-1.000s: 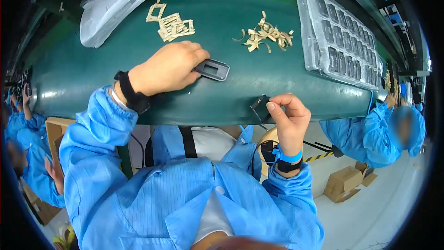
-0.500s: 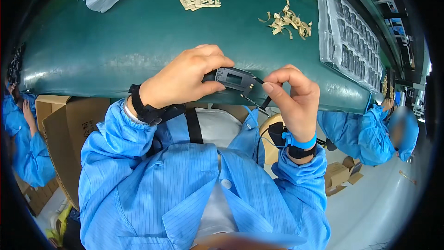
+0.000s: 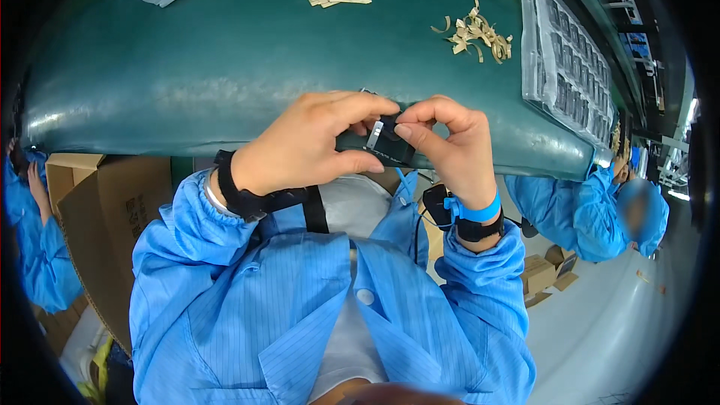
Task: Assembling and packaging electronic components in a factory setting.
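Your right hand has just closed in on your left hand, so both now seem to work one piece: the black rectangular plastic housing with a silver strip, at the centre of the frame. Your left grip clasps it between thumb and fingers; your right grip pinches a small dark part at its upper edge, contact partly hidden. The front edge of the smooth green surface runs close by; room lies upper left, while a clear plastic tray bounds the upper right.

A long green workbench stands above a pale, shiny floor.
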Tool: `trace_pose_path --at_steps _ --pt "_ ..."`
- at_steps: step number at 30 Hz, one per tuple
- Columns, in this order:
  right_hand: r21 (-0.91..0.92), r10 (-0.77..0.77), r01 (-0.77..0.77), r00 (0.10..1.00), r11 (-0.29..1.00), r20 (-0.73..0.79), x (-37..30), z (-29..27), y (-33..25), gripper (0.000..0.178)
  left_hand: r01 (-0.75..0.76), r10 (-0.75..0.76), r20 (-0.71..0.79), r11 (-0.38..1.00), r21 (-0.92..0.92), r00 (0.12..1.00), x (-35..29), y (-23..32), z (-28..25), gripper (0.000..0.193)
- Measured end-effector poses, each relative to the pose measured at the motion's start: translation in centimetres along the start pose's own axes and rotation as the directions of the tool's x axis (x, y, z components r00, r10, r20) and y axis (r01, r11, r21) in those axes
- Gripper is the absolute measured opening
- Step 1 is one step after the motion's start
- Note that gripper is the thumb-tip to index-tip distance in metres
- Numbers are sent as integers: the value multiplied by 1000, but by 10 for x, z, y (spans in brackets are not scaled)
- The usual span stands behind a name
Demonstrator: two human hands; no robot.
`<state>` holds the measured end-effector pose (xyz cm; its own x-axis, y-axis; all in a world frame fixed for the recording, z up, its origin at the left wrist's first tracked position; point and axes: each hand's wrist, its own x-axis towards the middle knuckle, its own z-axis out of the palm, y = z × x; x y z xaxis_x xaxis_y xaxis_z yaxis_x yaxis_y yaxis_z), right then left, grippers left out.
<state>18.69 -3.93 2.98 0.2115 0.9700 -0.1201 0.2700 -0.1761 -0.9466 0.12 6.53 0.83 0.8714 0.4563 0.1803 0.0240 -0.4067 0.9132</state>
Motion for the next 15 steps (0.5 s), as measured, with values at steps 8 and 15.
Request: trace_pose_path --at_steps 8,15 --pt "0 -138 138 990 990 -11 -2 2 -1 27 174 -189 -20 934 -312 982 -5 -1 0 42" --pt "-312 -276 251 961 916 -35 -16 6 -3 51 175 -221 -71 899 -402 973 -6 -5 5 38"
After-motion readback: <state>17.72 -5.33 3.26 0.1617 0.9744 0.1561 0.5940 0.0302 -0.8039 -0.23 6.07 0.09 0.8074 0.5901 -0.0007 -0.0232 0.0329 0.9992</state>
